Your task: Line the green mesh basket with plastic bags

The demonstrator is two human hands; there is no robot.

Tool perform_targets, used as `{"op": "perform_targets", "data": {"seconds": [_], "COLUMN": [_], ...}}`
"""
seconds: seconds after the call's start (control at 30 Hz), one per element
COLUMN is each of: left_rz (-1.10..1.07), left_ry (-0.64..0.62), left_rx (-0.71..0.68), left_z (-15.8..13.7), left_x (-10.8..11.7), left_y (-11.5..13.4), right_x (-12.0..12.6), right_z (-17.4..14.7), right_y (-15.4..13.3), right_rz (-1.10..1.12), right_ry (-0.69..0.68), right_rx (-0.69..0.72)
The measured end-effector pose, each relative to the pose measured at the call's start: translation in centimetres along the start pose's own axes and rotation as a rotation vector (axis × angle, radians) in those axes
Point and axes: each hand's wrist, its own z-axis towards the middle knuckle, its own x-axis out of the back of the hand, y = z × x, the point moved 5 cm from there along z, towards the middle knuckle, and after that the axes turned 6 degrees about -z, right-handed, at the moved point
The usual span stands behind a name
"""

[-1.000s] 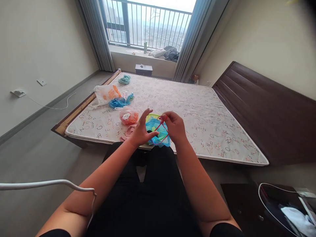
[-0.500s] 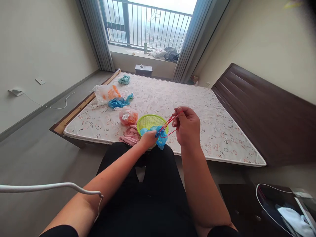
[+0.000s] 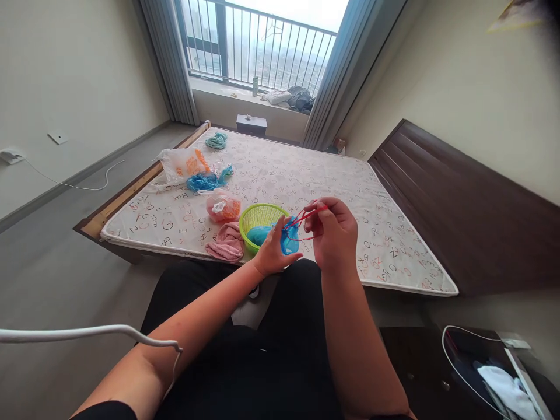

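Note:
My right hand [image 3: 336,233] pinches a thin red string [image 3: 298,221], whose strands stretch leftwards to a blue plastic bag [image 3: 290,241]. My left hand [image 3: 273,252] is open beside the bag, thumb and fingers spread; whether its fingertips touch the plastic I cannot tell. Part of the blue bag lies inside a lime-green plastic basket [image 3: 262,210] at the near edge of the mattress, partly behind my left hand. Left of the basket are a crumpled pink cloth [image 3: 227,242] and a knotted plastic bag [image 3: 223,206] with something orange-pink inside.
Farther back on the patterned mattress [image 3: 324,175] lie a white-and-orange plastic bag [image 3: 181,165], another blue bag [image 3: 205,181] and a coiled teal cord [image 3: 216,140]. A dark headboard [image 3: 437,204] rises at right. A white cable [image 3: 87,334] crosses near my left forearm.
My left hand has loosened its grip on the gathered blue bag and spread its fingers. My right hand keeps the red string, slightly lower. The view has shifted a little.

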Motion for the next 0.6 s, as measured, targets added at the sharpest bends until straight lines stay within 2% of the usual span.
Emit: {"op": "perform_targets", "data": {"seconds": [0.1, 0.17, 0.23, 0.3, 0.5, 0.6], "left_rz": [0.048, 0.109, 0.177, 0.232, 0.381, 0.413], "left_ry": [0.051, -0.015, -0.132, -0.178, -0.127, -0.081], "left_rx": [0.095, 0.173, 0.231, 0.286, 0.425, 0.432], "left_z": [0.8, 0.7, 0.0, -1.1, -4.9, -6.1], "left_x": [-1.4, -1.8, -1.9, -1.2, 2.0, 3.5], "left_y": [0.3, -0.4, -1.6, -3.1, -8.1, -9.6], "right_x": [-1.2, -1.8, -1.9, -1.6, 0.7, 2.5], "right_z": [-1.2, -2.0, -2.6, -3.1, -3.9, -4.1], "right_y": [-1.1, -2.1, -3.1, -4.1, -7.4, -8.6], "right_rz": [0.034, 0.042, 0.034, 0.032, 0.134, 0.174], "right_ry": [-0.081, -0.109, -0.078, -0.008, 0.15, 0.176], "right_rx": [0.021, 0.051, 0.087, 0.121, 0.252, 0.25]}}
